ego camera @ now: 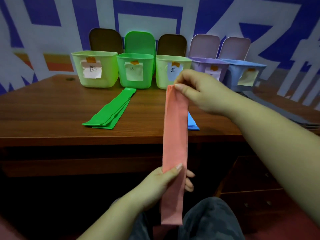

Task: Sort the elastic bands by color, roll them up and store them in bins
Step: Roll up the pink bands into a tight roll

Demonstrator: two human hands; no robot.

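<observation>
A long pink elastic band (174, 132) hangs upright in front of the desk. My right hand (199, 90) pinches its top end between thumb and fingers. My left hand (166, 182) grips it lower down, thumb across the front, and the tail dangles over my lap. A stack of green bands (110, 113) lies flat on the wooden desk (52, 111). Behind the pink band a blue band (192, 122) lies on the desk, mostly hidden.
Several open bins with paper labels line the desk's back edge: pale green (95, 68), bright green (135, 70), pale green (166, 71), purple (207, 66), blue (245, 73). A drawer unit (251, 187) stands at lower right. My knees are below.
</observation>
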